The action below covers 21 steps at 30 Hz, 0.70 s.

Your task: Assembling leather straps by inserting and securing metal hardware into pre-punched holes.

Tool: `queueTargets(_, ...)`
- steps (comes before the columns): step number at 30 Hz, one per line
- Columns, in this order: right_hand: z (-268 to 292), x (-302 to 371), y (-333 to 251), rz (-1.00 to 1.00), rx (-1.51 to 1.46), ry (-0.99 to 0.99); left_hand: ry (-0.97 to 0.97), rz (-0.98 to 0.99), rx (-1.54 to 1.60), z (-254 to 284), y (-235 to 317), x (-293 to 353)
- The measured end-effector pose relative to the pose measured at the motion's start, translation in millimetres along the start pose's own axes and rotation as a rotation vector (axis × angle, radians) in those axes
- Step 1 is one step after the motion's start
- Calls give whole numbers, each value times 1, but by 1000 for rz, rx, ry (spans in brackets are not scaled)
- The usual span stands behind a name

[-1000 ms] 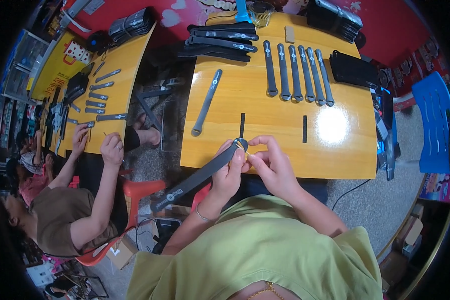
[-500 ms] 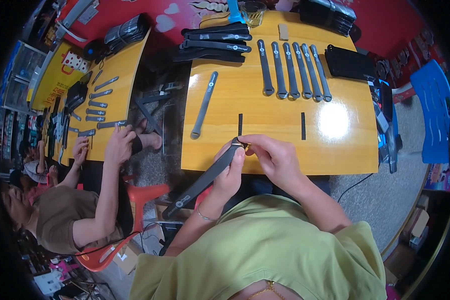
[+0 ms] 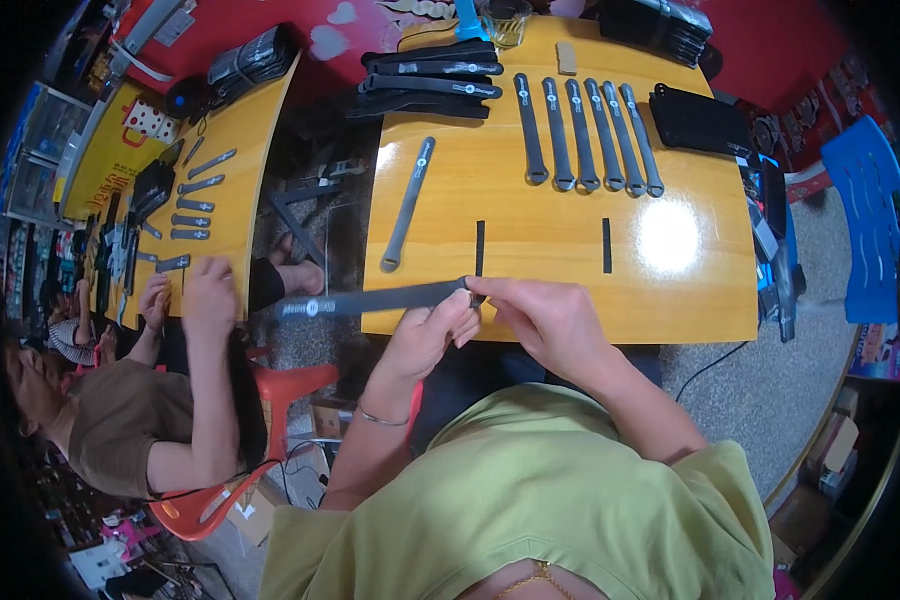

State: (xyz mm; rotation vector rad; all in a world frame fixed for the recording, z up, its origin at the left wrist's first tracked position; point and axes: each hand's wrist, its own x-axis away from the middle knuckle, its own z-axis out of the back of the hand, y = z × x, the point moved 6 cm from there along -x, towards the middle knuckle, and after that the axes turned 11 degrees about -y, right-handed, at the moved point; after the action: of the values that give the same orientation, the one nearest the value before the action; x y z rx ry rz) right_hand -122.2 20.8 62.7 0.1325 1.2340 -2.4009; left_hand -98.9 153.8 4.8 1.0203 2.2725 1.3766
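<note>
A dark grey strap (image 3: 370,300) with white print stretches out to the left, almost level, past the table's left side. My left hand (image 3: 428,335) is closed round it near its right end. Close beside, my right hand (image 3: 550,312) pinches that same end, its fingertips hiding the detail there. Just beyond my hands, a short black strip (image 3: 480,248) is on the table, and a second short black strip (image 3: 606,245) lies to the right. Another grey strap (image 3: 408,205) with a slotted near end rests at the table's left.
Several grey straps (image 3: 583,140) lie in a row at the back of the wooden table (image 3: 690,310). A pile of black straps (image 3: 425,86) sits back left, a black bundle (image 3: 700,120) back right. At left, another person (image 3: 135,430) works at a second table.
The held strap has swung up from slanting down-left to nearly level. My left hand has turned and shifted slightly left and down. The neighbour's raised hand has moved left.
</note>
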Motion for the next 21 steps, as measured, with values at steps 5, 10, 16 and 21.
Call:
queueTargets(5, -1, 4, 2, -96, -37, 12, 313, -157, -550, 1, 5, 2)
queueTargets(10, -5, 8, 4, -195, -41, 24, 363, -273, -924, -17, 25, 4)
queueTargets(16, -5, 7, 4, -296, -154, -76, 274, -300, -1012, -17, 25, 4)
queueTargets(21, 0, 9, 14, -303, -210, -219, 85, -235, -1019, -16, 23, 6)
